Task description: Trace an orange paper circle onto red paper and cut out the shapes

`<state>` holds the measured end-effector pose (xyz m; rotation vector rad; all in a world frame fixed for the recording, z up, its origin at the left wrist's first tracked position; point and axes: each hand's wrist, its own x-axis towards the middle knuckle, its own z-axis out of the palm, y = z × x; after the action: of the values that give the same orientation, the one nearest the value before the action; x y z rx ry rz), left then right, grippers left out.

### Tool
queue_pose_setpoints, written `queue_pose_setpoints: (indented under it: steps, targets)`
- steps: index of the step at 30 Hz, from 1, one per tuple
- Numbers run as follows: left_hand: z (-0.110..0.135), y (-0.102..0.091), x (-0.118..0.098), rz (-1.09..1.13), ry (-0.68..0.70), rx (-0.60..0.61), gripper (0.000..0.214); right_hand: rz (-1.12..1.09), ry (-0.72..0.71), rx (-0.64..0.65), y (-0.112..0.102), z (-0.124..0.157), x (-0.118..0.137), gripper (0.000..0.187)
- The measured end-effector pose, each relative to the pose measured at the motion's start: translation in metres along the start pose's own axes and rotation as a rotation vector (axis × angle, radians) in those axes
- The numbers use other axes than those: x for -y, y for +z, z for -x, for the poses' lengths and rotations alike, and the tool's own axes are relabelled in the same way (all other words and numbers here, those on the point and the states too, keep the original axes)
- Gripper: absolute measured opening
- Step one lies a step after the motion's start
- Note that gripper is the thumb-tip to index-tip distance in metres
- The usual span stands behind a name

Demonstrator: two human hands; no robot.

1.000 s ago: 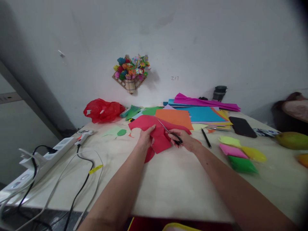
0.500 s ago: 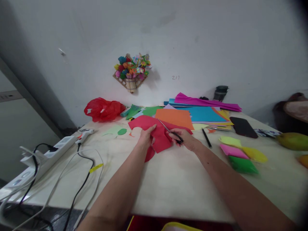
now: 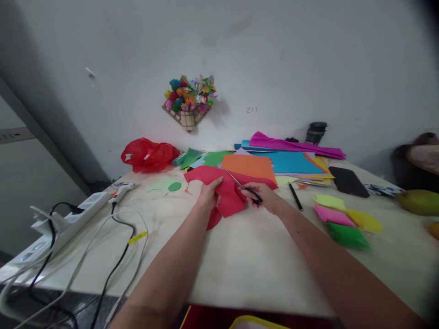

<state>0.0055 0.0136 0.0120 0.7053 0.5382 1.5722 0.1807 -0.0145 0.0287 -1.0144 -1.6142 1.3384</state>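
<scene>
A sheet of red paper (image 3: 230, 201) with cut, uneven edges is held just over the table. My left hand (image 3: 207, 194) pinches it at its left side, thumb on top. My right hand (image 3: 262, 195) is closed round the black handles of a pair of scissors (image 3: 236, 181), whose blades point up and left across the red paper. Part of the red paper hangs below my left hand. Behind it lies an orange sheet (image 3: 248, 167). A small green leaf-shaped paper piece (image 3: 174, 186) rests on the table to the left.
A power strip (image 3: 72, 219) and cables lie on the left, near a red plastic bag (image 3: 148, 155). Coloured sheets (image 3: 291, 163) are piled at the back. On the right are a black pen (image 3: 295, 196), a phone (image 3: 349, 181), soft coloured packets (image 3: 348, 234) and a mango (image 3: 418, 201).
The view has shifted very slightly. Both hands, the scissors and the red paper stay in nearly the same position.
</scene>
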Motion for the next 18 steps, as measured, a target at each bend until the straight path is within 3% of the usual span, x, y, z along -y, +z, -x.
queue_pose_setpoints:
  steps: [18]
  targets:
    - [-0.0008,0.0021,-0.0015,0.003,0.001,-0.043,0.029,0.01,0.023,-0.022,0.0011,-0.0004,0.0018,0.033]
